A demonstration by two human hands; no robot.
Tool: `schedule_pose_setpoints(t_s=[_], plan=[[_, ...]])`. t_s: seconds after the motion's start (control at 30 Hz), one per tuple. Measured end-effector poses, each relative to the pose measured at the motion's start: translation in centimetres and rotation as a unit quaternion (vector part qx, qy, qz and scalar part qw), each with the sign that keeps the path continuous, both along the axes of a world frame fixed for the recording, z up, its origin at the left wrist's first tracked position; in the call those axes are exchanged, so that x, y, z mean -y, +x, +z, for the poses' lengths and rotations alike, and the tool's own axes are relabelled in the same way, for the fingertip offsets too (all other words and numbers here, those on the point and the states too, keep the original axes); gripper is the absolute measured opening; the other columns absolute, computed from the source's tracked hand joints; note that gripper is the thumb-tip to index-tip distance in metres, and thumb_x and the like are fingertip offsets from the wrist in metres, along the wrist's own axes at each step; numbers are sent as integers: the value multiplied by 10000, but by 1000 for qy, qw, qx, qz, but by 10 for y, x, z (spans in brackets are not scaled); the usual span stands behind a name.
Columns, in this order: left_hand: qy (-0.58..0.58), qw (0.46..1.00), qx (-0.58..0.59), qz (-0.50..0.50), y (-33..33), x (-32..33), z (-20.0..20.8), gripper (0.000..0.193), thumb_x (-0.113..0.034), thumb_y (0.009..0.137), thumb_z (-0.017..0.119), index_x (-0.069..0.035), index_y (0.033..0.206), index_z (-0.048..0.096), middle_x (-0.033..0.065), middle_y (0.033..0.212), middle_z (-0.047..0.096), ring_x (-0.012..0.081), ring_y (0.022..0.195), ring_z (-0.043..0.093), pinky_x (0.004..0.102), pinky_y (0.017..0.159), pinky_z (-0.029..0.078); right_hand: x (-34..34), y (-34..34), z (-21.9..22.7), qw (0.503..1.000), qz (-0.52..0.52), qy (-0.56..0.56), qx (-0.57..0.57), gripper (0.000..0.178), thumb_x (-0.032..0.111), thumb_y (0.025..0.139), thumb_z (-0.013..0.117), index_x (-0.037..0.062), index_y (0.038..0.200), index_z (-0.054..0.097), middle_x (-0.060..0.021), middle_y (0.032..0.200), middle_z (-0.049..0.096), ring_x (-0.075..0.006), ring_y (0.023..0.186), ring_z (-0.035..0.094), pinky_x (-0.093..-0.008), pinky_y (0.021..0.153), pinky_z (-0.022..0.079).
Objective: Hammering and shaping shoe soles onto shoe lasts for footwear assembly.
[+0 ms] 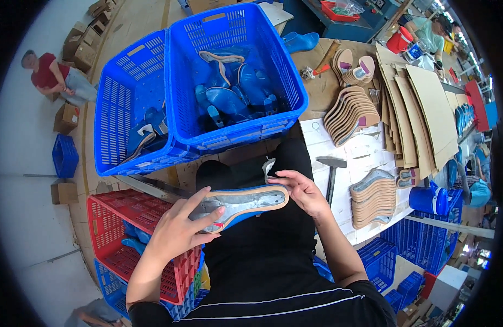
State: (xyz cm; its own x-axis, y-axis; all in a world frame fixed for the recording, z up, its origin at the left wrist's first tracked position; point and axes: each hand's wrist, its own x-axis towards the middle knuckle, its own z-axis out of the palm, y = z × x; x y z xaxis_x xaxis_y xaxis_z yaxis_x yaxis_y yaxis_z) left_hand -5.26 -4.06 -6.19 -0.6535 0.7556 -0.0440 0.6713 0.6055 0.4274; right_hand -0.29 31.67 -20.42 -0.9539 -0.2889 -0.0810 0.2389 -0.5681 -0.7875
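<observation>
The blue shoe last [246,203] over our lap [262,245] looks stiff, smooth and fairly weighty; we'd hold it by its flanks. Our left hand [180,226] grips and hides one end; our right hand [300,191] curls by the other, whether pinching the pale strip [268,168] we cannot tell.

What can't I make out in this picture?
All in the head view:
- Shoe form: left end partly hidden by the left grip.
- Top-centre crate: bottom mostly hidden by piled forms.
- Lower-left person: cut off by the picture's dark rim.
</observation>
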Motion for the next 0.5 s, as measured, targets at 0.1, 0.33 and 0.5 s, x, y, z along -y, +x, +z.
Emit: schedule_pose_setpoints(t_s=[0.1,0.33,0.5], plan=[[-6,1000,3,2,0,-1,2,739,-359,776,923,-413,1461,652,127,1610,476,339,1144,679,450,897,641,-1,-2,-2,998,19,63,-22,541,280,1059,686,24,1513,543,-178,1497,634,-266,1406,597,-404,1178,463],[-10,1000,16,7,-2,-1,2,734,-353,762,931,-408,1445,670,118,1605,486,345,1185,671,464,926,638,-6,-7,-2,998,29,49,-1,482,194,1013,740,30,1448,617,-163,1434,686,-248,1345,645,-379,1131,513],[6,1000,22,10,-3,-1,3,719,-339,751,938,-389,1424,691,116,1593,501,349,1192,674,467,937,637,-6,-9,1,998,26,49,33,510,211,976,780,31,1428,627,-172,1407,703,-241,1315,668,-359,1106,530]])
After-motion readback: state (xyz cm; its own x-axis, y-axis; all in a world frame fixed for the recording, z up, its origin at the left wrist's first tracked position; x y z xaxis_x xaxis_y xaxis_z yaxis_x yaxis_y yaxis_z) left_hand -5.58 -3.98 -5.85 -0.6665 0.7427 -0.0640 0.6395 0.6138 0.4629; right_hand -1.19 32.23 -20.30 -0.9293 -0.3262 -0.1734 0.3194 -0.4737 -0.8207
